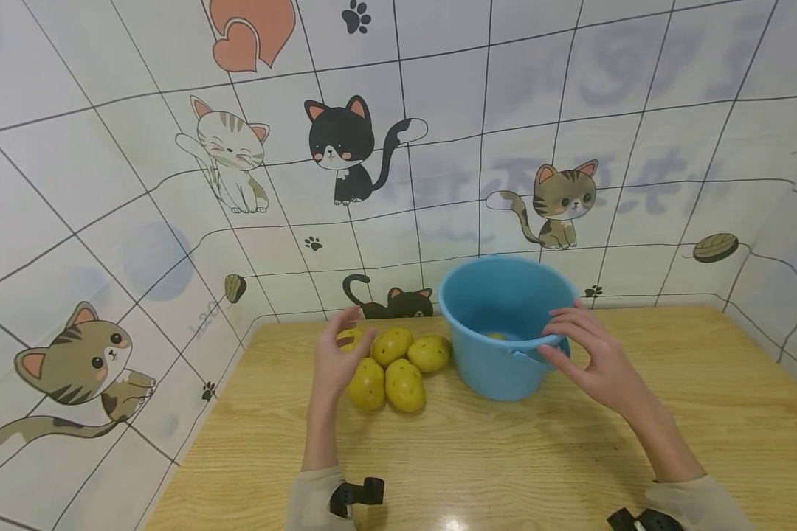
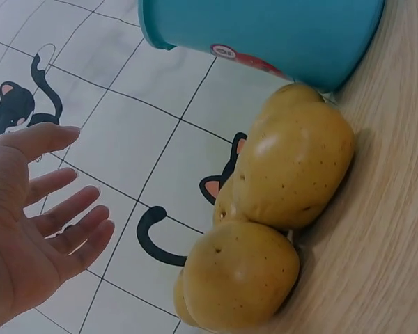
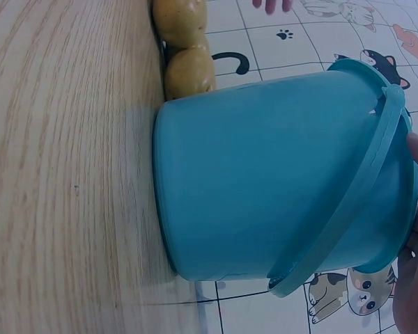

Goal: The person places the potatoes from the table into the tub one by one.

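Note:
A blue bucket (image 1: 505,361) (image 3: 265,188) stands on the wooden table (image 1: 505,464), with one yellow potato (image 1: 494,336) lying inside it. Just left of it lie several yellow potatoes (image 1: 393,345) (image 2: 292,167) in a tight cluster, touching the bucket's base. My left hand (image 1: 337,354) (image 2: 49,209) hovers over the left side of the cluster, fingers spread and holding nothing. My right hand (image 1: 561,341) grips the bucket's near right rim by the handle (image 3: 355,202), fingers over the rim and thumb below. In the right wrist view only its fingers (image 3: 412,292) show.
A wall (image 1: 438,184) covered in tile-pattern cat wallpaper rises right behind the table and along its left side. Bare table lies in front of the potatoes and to the right of the bucket.

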Demonstrator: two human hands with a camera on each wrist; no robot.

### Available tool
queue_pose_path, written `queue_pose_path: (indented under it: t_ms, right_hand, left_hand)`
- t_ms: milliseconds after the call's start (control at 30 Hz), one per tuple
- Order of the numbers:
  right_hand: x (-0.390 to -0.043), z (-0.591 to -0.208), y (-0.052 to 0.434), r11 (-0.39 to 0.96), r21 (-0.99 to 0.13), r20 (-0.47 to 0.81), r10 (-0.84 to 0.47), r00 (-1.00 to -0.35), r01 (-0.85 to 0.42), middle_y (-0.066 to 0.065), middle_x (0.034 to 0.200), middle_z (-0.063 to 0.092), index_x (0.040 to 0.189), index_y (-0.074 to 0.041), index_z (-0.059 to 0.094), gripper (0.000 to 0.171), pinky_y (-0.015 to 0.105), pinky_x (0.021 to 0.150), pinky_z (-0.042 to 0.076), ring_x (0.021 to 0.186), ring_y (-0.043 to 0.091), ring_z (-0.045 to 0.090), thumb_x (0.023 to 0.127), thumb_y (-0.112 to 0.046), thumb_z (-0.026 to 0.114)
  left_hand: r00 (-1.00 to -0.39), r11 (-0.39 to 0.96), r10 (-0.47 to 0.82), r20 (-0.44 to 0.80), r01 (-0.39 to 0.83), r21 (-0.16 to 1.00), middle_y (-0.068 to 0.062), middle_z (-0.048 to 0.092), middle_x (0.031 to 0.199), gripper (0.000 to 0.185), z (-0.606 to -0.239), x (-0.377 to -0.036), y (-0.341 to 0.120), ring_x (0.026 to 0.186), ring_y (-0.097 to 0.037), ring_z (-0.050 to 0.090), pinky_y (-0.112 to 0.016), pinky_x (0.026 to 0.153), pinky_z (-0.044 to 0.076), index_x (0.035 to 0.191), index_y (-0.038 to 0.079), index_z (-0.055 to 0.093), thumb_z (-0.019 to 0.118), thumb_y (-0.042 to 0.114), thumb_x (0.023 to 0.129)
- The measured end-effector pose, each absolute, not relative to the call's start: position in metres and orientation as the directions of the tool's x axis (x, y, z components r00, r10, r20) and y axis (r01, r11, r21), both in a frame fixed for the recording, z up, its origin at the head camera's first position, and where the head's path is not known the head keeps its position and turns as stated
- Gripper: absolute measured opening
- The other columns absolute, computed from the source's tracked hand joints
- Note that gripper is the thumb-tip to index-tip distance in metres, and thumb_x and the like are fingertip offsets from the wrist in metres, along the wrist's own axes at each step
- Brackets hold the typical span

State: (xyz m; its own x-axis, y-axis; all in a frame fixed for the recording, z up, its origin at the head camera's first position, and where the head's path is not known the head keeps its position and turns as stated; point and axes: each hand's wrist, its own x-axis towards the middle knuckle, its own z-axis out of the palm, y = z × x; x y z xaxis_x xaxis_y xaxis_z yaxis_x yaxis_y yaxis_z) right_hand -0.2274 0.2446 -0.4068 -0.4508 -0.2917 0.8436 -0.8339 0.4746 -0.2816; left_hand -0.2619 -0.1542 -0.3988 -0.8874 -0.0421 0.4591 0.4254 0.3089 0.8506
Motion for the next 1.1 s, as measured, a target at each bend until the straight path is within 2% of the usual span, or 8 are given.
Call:
queue_pose_path:
  t_ms: [300,533,800,1100]
  right_hand:
    - [-0.227,-0.406,0.246,0.484,-0.286,0.837,-0.295,-0.462,-0.827,0.008,0.108,0.067,0.105,-0.009,0.071,0.037,0.045,0.121,0.022,0.117,0.028,0.053,0.099,-0.045,0.063]
    - [-0.229,-0.407,0.246,0.484,-0.27,0.845,-0.295,-0.445,-0.833,0.008,0.106,0.067,0.104,-0.009,0.072,0.04,0.045,0.121,0.022,0.116,0.029,0.053,0.1,-0.047,0.061]
    - [-0.227,-0.408,0.247,0.489,-0.284,0.834,-0.298,-0.464,-0.825,0.008,0.107,0.067,0.105,-0.009,0.071,0.038,0.043,0.122,0.021,0.118,0.026,0.053,0.099,-0.045,0.062]
    - [-0.229,-0.408,0.244,0.483,-0.26,0.854,-0.289,-0.433,-0.836,0.009,0.105,0.067,0.104,-0.009,0.072,0.042,0.045,0.121,0.022,0.115,0.03,0.054,0.1,-0.048,0.059]
  left_hand:
    - [-0.917,0.298,-0.084,0.389,0.349,0.888,-0.017,0.06,0.133,0.05,-0.409,-0.27,-0.166,0.121,-0.034,0.054,-0.058,0.102,0.045,0.137,0.004,0.058,0.076,0.009,0.091]
    - [-0.928,0.262,-0.127,0.35,0.309,0.914,-0.017,0.06,0.133,0.05,-0.421,-0.279,-0.176,0.121,-0.032,0.053,-0.057,0.104,0.044,0.136,0.005,0.059,0.077,0.012,0.09]
    - [-0.939,0.238,-0.162,0.305,0.262,0.935,-0.019,0.057,0.136,0.052,-0.432,-0.284,-0.182,0.126,-0.04,0.05,-0.054,0.107,0.043,0.139,0.003,0.056,0.075,0.013,0.092]
    - [-0.93,0.247,-0.229,0.288,0.23,0.941,-0.024,0.053,0.138,0.055,-0.446,-0.294,-0.189,0.126,-0.042,0.049,-0.052,0.104,0.044,0.14,-0.001,0.054,0.075,0.011,0.091]
